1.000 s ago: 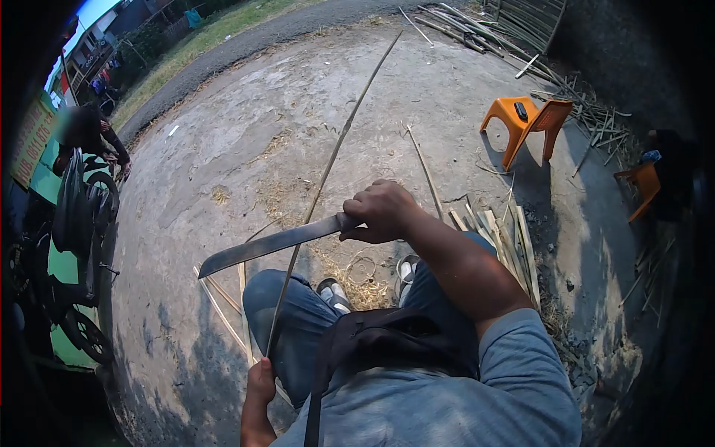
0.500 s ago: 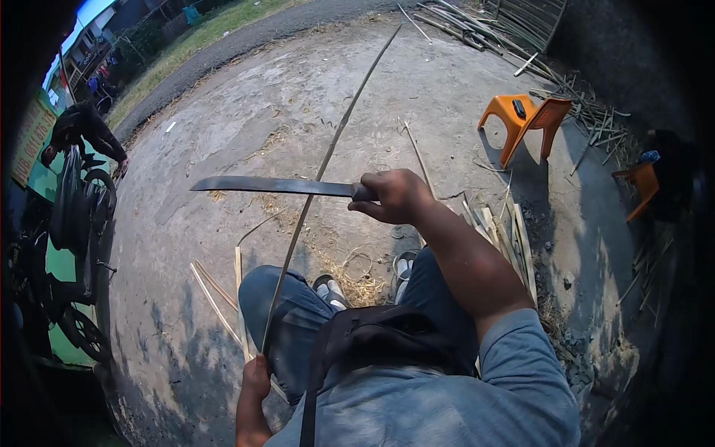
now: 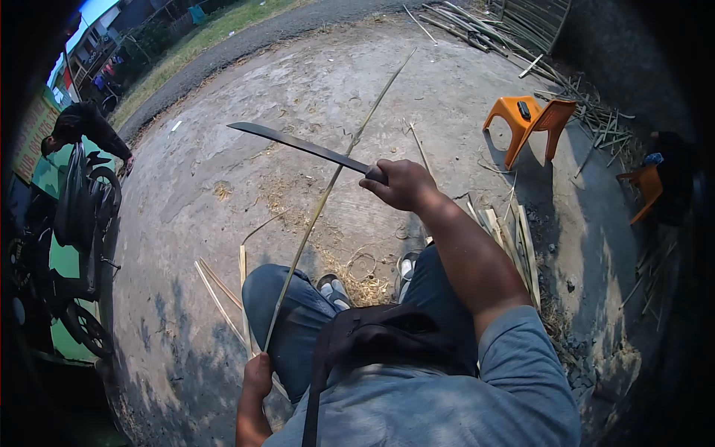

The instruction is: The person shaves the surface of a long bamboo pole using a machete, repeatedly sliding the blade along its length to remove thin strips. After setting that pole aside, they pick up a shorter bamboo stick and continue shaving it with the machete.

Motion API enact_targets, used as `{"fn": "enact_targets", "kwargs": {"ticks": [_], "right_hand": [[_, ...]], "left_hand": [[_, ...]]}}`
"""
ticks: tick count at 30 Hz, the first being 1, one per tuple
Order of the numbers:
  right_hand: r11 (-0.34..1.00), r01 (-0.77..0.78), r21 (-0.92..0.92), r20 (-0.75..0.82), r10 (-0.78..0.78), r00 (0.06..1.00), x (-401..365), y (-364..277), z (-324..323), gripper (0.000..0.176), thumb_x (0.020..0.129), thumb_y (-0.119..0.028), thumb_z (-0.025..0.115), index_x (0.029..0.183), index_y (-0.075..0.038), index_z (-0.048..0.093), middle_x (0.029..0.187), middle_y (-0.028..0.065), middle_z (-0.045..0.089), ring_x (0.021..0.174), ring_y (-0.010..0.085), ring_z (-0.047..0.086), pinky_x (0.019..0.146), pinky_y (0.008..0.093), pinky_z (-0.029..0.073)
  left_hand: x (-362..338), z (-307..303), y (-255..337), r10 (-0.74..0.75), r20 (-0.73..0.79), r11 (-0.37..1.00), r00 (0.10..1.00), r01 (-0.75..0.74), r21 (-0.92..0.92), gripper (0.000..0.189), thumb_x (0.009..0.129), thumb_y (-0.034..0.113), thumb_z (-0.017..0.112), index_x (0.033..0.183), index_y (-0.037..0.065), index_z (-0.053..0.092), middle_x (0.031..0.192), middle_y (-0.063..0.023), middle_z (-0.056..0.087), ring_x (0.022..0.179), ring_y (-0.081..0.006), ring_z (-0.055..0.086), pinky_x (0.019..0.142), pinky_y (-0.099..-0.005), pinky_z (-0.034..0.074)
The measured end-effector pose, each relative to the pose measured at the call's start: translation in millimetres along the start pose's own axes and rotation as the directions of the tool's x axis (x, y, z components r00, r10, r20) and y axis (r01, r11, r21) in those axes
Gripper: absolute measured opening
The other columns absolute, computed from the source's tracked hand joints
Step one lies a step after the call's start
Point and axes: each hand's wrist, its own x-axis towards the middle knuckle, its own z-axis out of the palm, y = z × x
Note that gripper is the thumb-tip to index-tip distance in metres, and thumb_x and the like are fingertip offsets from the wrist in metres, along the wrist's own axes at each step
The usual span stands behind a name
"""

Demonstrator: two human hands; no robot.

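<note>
My right hand (image 3: pixel 404 185) is closed round the handle of a machete (image 3: pixel 302 147), held out in front of me. Its long dark blade points to the left and slightly away, crossing over a bamboo strip (image 3: pixel 316 212) in this view. My left hand (image 3: pixel 258 375), low beside my left knee, grips the near end of that strip. From there the strip slants up past the knee and far out over the ground, with a knot partway along. Pale split strips (image 3: pixel 218 298) lie on the ground left of my knee.
Shavings (image 3: pixel 366 287) lie between my feet. More split bamboo (image 3: pixel 527 257) is at my right side. An orange chair (image 3: pixel 515 123) with a dark object on its seat stands front right, near a bamboo pile (image 3: pixel 477 33). At left, a person (image 3: pixel 89 127) bends by a motorbike (image 3: pixel 78 201).
The machete's tip has swung up and away, tilting the blade. The bamboo strip has turned, showing a lighter side, and its far end sits lower and further right.
</note>
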Motion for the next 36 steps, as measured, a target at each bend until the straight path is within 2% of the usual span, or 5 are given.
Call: {"fn": "enact_targets", "kwargs": {"ticks": [11,19,28,32,36], "right_hand": [[0.888,0.451,-0.086,-0.028,-0.455,0.89,-10.5,-10.9,13.4,0.042,0.086,-0.057,0.075,0.086,-0.016,0.066,0.076,0.0074,0.069,0.074,0.0336,0.07,0.067,0.0476,0.054],[0.997,-0.075,-0.034,-0.13,0.07,0.989,-0.8,15.5,-12.2,0.045,0.091,-0.058,0.07,0.094,-0.013,0.071,0.089,0.0135,0.075,0.085,0.035,0.073,0.075,0.0475,0.056],[0.942,0.32,-0.098,-0.09,-0.328,0.94,-14.7,-9.0,-6.1,0.039,0.087,-0.052,0.076,0.088,-0.015,0.066,0.076,0.0096,0.07,0.076,0.0337,0.071,0.068,0.046,0.055],[0.941,0.327,-0.084,-0.078,-0.333,0.94,-9.5,0.2,-9.4,0.039,0.086,-0.052,0.078,0.089,-0.015,0.066,0.076,0.0094,0.069,0.076,0.0337,0.07,0.067,0.0455,0.055],[0.987,0.163,0.0,-0.131,-0.161,0.978,0.3,16.8,-12.7,0.042,0.088,-0.054,0.075,0.089,-0.013,0.068,0.079,0.0113,0.072,0.077,0.0359,0.071,0.068,0.0467,0.055]], "left_hand": [[3.0,1.2,2.4,-0.024,0.021,0.999,0.999,0.025,-0.037,0.081,0.101,0.077,0.031,0.066,0.008,0.053,0.057,0.0006,0.046,0.053,-0.012,0.042,0.05,-0.0347,0.03],[4.6,-3.6,-16.3,-0.072,0.058,0.997,0.996,0.073,-0.018,0.078,0.102,0.074,0.035,0.07,0.006,0.054,0.062,-0.0005,0.05,0.059,-0.0129,0.046,0.055,-0.0339,0.035],[8.0,-2.0,-18.0,-0.093,0.077,0.985,0.993,0.103,-0.138,0.079,0.099,0.078,0.034,0.067,0.008,0.053,0.059,0.0014,0.047,0.056,-0.0109,0.043,0.053,-0.0327,0.032],[8.0,-3.9,-10.1,-0.08,0.066,0.993,0.995,0.085,-0.079,0.081,0.095,0.084,0.033,0.063,0.012,0.051,0.057,0.004,0.042,0.052,-0.009,0.039,0.049,-0.0315,0.027],[9.5,-2.8,-22.9,-0.125,0.064,0.986,0.99,0.131,-0.107,0.081,0.093,0.086,0.033,0.063,0.013,0.051,0.056,0.0036,0.042,0.052,-0.0097,0.04,0.049,-0.0323,0.028]]}}
